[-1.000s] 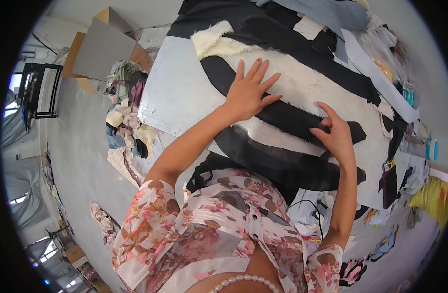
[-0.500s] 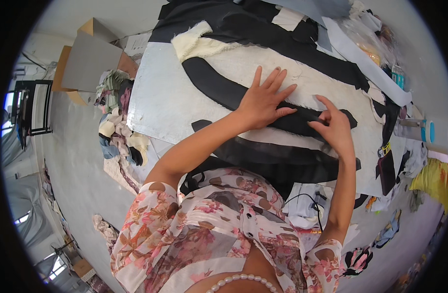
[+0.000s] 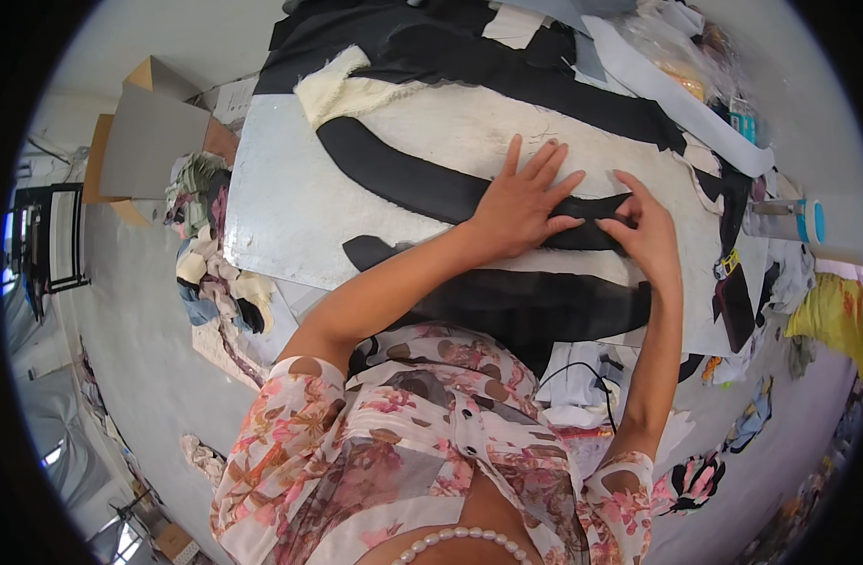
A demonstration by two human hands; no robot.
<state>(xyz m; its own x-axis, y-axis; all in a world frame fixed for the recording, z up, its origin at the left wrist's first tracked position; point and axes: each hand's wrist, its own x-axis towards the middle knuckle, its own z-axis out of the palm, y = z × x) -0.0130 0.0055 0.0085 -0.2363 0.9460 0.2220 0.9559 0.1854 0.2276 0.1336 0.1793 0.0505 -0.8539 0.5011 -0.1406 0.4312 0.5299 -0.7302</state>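
Note:
A long curved strip of black fabric (image 3: 394, 179) lies across the pale cloth-covered worktop (image 3: 281, 179). My left hand (image 3: 525, 207) rests flat on the strip, right of its middle, with the fingers spread. Toward the strip's right end, my right hand (image 3: 650, 234) has thumb and forefinger bent together on the fabric, pinching it; the end itself is hidden by the hand. A second, wider black fabric piece (image 3: 535, 299) lies nearer to me, partly under my left forearm. Beyond the strip's left end sits a frayed cream cloth scrap (image 3: 332, 87).
More black fabric (image 3: 525, 80) covers the table's far side. A long pale strip (image 3: 681, 99) and a clear plastic bag (image 3: 671, 56) lie at the far right. At the right edge hangs a dark flat case (image 3: 734, 306). Cloth scraps (image 3: 210, 264) and a cardboard box (image 3: 153, 132) stand left.
The strip's right end, which stuck out beyond my right hand, no longer shows there. My right thumb and forefinger have closed on the fabric. The left hand stays flat; the whole view has shifted slightly.

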